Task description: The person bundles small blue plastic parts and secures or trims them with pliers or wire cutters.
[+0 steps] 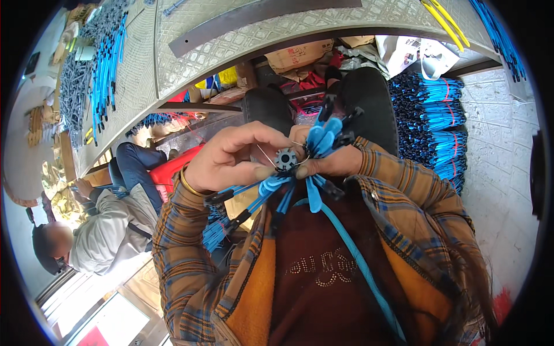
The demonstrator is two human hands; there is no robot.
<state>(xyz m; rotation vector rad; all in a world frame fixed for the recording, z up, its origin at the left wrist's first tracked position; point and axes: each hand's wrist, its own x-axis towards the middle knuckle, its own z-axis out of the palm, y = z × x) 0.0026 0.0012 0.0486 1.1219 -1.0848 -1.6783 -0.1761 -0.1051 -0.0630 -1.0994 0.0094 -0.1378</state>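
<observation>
In front of my chest, both hands work at a small grey notched hub (285,159) with a dark hole in its middle. My left hand (234,154) comes from the left, its thumb and forefinger closed on the hub's left edge. A thin wire (265,155) runs beside the hub, near those fingertips. From the other side, my right hand (336,161) presses its thumb at the hub's right edge, with its fingers curled behind blue strips (323,137). Several blue strips with black ends fan out around the hub, above and below my hands.
A patterned table (219,55) with a flat metal bar (259,23) stands ahead. Blue rods (108,69) and grey parts (81,86) lie at its left; yellow-handled pliers (444,23) at its right. Tied bundles (433,124) stack by the wall. A person (112,230) sits at left.
</observation>
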